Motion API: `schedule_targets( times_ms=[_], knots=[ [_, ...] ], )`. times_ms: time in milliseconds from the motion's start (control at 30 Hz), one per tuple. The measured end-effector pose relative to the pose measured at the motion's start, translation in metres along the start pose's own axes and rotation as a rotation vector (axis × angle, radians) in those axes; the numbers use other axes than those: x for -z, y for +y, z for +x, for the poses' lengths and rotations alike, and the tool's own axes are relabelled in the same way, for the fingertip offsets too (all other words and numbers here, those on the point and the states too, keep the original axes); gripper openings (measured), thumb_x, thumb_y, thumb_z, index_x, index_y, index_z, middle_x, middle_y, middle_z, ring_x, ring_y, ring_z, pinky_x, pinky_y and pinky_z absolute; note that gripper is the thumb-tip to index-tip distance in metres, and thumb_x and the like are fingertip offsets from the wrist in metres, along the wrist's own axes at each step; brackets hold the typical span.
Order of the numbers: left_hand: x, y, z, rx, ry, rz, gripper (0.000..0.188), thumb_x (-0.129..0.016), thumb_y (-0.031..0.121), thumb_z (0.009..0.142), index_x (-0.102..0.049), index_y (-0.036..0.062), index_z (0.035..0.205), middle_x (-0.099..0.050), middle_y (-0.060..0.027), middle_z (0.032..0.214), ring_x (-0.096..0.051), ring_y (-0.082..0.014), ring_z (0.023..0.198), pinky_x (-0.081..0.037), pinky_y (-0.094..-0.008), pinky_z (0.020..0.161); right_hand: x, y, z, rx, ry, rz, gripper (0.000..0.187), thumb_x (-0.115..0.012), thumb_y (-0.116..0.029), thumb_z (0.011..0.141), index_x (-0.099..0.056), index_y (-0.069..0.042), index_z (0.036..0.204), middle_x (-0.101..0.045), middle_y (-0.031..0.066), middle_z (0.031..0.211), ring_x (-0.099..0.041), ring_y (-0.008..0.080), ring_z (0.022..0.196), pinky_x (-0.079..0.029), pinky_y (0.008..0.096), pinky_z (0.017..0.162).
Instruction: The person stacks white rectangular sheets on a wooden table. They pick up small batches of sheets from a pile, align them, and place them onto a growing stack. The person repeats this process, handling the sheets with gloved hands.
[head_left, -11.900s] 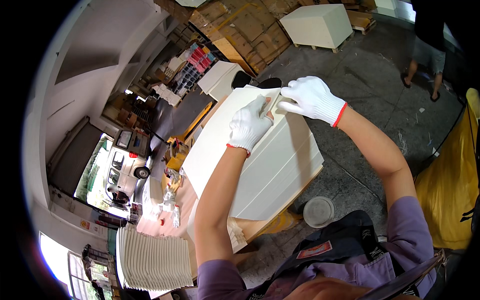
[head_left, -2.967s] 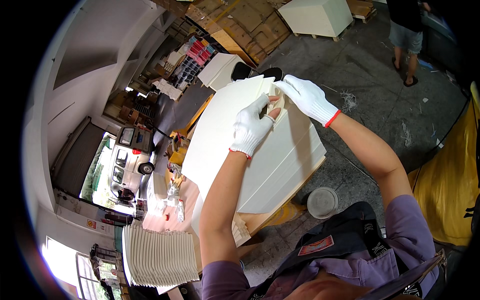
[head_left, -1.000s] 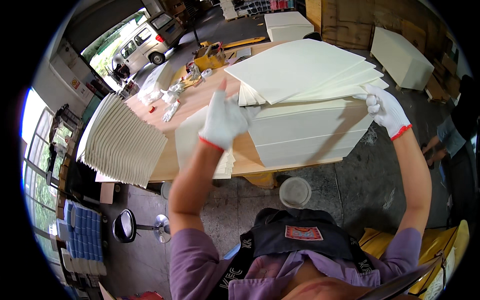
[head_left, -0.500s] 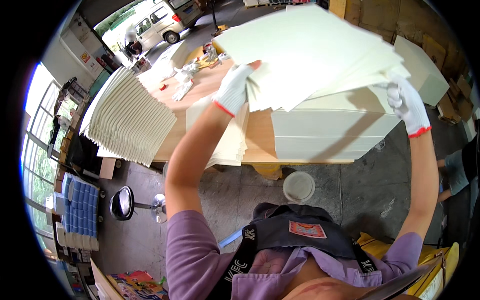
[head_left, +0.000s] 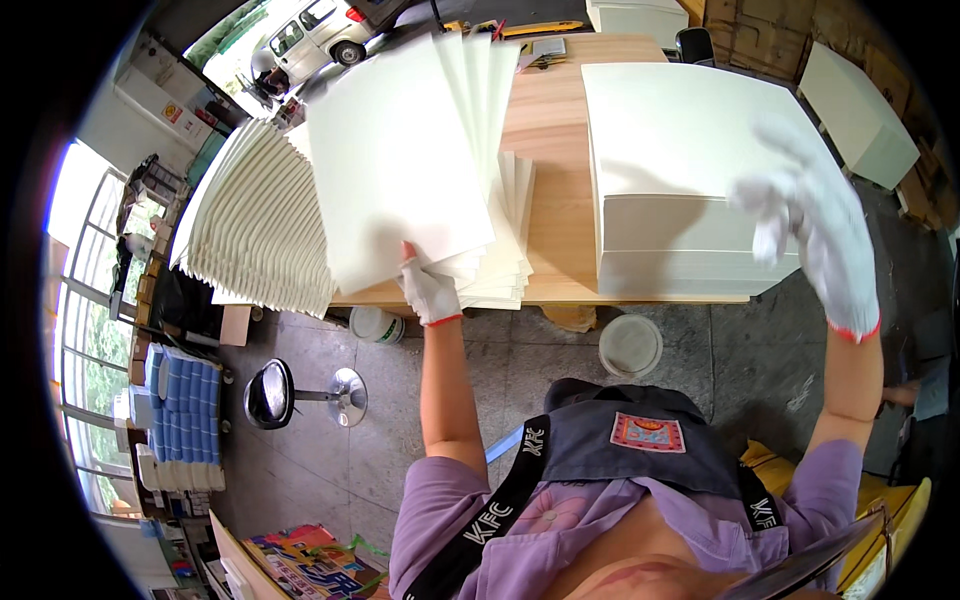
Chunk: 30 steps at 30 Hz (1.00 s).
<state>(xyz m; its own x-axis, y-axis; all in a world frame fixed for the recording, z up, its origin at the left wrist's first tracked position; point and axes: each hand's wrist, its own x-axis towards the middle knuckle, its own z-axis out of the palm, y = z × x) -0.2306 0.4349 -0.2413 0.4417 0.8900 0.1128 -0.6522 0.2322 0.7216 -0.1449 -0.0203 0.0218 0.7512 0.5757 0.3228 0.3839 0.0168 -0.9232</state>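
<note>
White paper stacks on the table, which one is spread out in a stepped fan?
The fanned stack at the table's left end, its sheets offset in steps. The tall block on the right has flush square edges.

Left hand (head_left: 428,290) gripping fanned sheets (head_left: 400,160), right hand (head_left: 815,225) free

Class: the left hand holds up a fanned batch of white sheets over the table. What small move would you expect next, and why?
Probably lowering the batch of sheets onto the smaller pile just beneath it: the left hand grips its lower edge there, while the right hand is open and free above the tall stack.
</note>
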Motion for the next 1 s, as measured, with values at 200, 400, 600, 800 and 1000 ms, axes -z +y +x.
schedule_targets(
  times_ms=[200, 400, 600, 800, 1000],
  knots=[
    [0.071, -0.101, 0.008, 0.137, 0.375, 0.020, 0.036, -0.060, 0.016, 0.103, -0.056, -0.0003, 0.135, -0.064, -0.0134, 0.130, -0.065, -0.0291, 0.118, -0.056, -0.0466, 0.103, -0.008, 0.036, -0.045, -0.172, -0.016, 0.067, 0.047, -0.050, -0.026, 0.106, -0.054, 0.001, 0.144, -0.075, 0.0132, 0.104, -0.068, 0.0105, 0.072, -0.054, 0.0229, 0.066],
    [0.079, -0.102, 0.005, 0.373, 0.346, 0.037, 0.038, -0.057, 0.014, 0.105, -0.054, -0.0028, 0.139, -0.064, -0.0147, 0.132, -0.065, -0.0320, 0.120, -0.057, -0.0499, 0.103, 0.009, 0.062, -0.076, -0.212, 0.098, 0.107, 0.046, -0.049, -0.026, 0.107, -0.055, 0.001, 0.144, -0.075, 0.0148, 0.104, -0.068, 0.0115, 0.071, -0.053, 0.0225, 0.062],
    [0.093, -0.106, 0.012, 0.328, 0.297, 0.059, 0.035, -0.060, 0.012, 0.103, -0.057, -0.0042, 0.134, -0.065, -0.0151, 0.129, -0.067, -0.0309, 0.115, -0.059, -0.0496, 0.098, 0.009, 0.076, -0.087, -0.217, 0.132, 0.131, 0.044, -0.047, -0.025, 0.108, -0.056, 0.000, 0.143, -0.075, 0.0148, 0.102, -0.067, 0.0114, 0.069, -0.050, 0.0215, 0.060],
    [0.084, -0.107, 0.012, 0.366, 0.372, 0.065, 0.033, -0.062, 0.014, 0.102, -0.060, -0.0026, 0.131, -0.067, -0.0142, 0.126, -0.068, -0.0303, 0.113, -0.059, -0.0484, 0.098, 0.008, 0.078, -0.084, -0.233, 0.126, 0.134, 0.043, -0.047, -0.024, 0.108, -0.056, 0.000, 0.143, -0.074, 0.0145, 0.101, -0.066, 0.0112, 0.069, -0.049, 0.0215, 0.060],
    [0.071, -0.094, 0.013, 0.472, 0.437, 0.033, 0.030, -0.062, 0.020, 0.103, -0.063, 0.0023, 0.128, -0.068, -0.0121, 0.126, -0.067, -0.0294, 0.115, -0.056, -0.0481, 0.102, 0.015, 0.081, -0.091, -0.221, 0.144, 0.110, 0.042, -0.047, -0.024, 0.108, -0.057, 0.000, 0.142, -0.075, 0.0151, 0.102, -0.066, 0.0114, 0.069, -0.050, 0.0222, 0.060]
  ],
)
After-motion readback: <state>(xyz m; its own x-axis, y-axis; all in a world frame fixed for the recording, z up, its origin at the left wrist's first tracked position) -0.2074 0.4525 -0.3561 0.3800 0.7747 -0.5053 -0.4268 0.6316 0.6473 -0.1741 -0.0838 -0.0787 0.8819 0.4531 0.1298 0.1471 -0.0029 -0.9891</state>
